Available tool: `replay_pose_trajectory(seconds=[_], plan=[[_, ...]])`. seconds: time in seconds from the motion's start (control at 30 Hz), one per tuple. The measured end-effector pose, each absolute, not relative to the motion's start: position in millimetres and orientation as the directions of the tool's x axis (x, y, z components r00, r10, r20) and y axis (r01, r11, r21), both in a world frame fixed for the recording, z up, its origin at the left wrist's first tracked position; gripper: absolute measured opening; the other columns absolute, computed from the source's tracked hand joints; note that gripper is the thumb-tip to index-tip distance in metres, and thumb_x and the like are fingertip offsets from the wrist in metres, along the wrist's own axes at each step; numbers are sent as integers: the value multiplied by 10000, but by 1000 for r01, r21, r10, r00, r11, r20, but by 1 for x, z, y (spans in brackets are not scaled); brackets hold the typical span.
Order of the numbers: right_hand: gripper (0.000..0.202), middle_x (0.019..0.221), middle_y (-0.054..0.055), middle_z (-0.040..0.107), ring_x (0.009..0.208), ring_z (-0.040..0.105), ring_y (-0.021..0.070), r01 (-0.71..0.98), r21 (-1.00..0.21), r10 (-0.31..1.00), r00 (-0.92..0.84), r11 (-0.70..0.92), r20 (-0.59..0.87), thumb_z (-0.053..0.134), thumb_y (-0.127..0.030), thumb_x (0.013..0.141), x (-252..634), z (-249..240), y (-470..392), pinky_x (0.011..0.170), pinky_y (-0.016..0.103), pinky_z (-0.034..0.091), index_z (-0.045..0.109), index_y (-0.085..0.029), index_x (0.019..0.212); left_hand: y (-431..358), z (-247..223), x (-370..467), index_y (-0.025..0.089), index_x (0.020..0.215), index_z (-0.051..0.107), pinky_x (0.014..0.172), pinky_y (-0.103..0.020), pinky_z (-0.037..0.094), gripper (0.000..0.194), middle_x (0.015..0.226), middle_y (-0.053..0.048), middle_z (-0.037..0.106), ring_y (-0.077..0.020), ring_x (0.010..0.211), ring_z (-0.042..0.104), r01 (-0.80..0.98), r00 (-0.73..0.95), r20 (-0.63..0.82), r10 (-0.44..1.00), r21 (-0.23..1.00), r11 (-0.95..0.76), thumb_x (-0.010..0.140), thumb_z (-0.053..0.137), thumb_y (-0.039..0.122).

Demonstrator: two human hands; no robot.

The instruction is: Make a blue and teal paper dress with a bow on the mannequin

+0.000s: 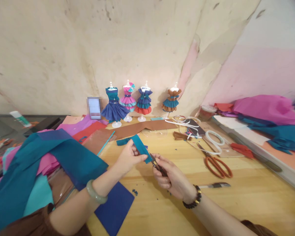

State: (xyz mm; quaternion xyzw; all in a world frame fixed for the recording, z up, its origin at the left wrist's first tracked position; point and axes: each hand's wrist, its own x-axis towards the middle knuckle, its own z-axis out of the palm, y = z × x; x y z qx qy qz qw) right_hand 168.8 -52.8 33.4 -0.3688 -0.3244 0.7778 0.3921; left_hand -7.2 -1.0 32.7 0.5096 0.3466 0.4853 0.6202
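My left hand (132,155), with a pale green bangle on its wrist, pinches a folded teal strip (140,147) near its right end. The strip slants down to the right above the table. My right hand (167,173), with a dark beaded bracelet on the wrist, holds small dark scissors (157,166). Their blades point up and left and meet the strip's right end; whether they are parted there is too small to tell. Another teal piece (123,141) shows behind my left hand. Below my left wrist lies a dark blue sheet (115,208).
Dressed miniature forms (112,101) stand along the wall beside a propped phone (94,108). Large orange-handled scissors (217,166), a knife (217,185) and a white tape roll (215,138) lie right. Teal sheets (76,157) pile up left.
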Motion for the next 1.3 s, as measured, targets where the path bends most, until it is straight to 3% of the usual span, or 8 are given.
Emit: replay_pose_trajectory(seconds=[0.4, 0.6, 0.87, 1.3], plan=[[440, 540, -119, 437, 372, 116, 12, -371, -795, 852, -414, -479, -321, 713, -484, 760, 169, 33, -53, 370, 159, 48, 460, -254, 1036, -1, 34, -7, 186, 1115, 517, 767, -339, 562, 642, 894, -38, 718, -211, 844, 710, -246, 291, 66, 954, 969, 8, 581, 873, 227], [439, 539, -117, 440, 377, 118, 11, -367, -792, 849, -412, -487, -332, 721, -496, 751, 169, 34, -51, 368, 156, 47, 456, -251, 1001, -3, 34, -3, 179, 1005, 547, 733, -295, 548, 528, 853, -21, 709, -182, 794, 702, -225, 329, 63, 942, 974, 13, 582, 863, 201], [525, 531, -122, 446, 377, 118, 4, -378, -792, 854, -409, -479, -321, 766, -529, 698, 169, 33, -51, 360, 151, 56, 470, -244, 1025, -5, 31, -3, 194, 1321, 428, 794, -342, 560, 835, 932, -48, 725, -213, 858, 722, -270, 321, 78, 944, 963, 12, 603, 855, 193], [484, 525, -119, 438, 376, 121, 6, -374, -798, 855, -411, -473, -315, 750, -525, 717, 169, 35, -51, 360, 158, 50, 482, -240, 1001, -10, 30, 3, 178, 1377, 368, 807, -316, 555, 904, 870, -12, 712, -184, 842, 717, -255, 316, 67, 946, 967, 17, 600, 830, 148]])
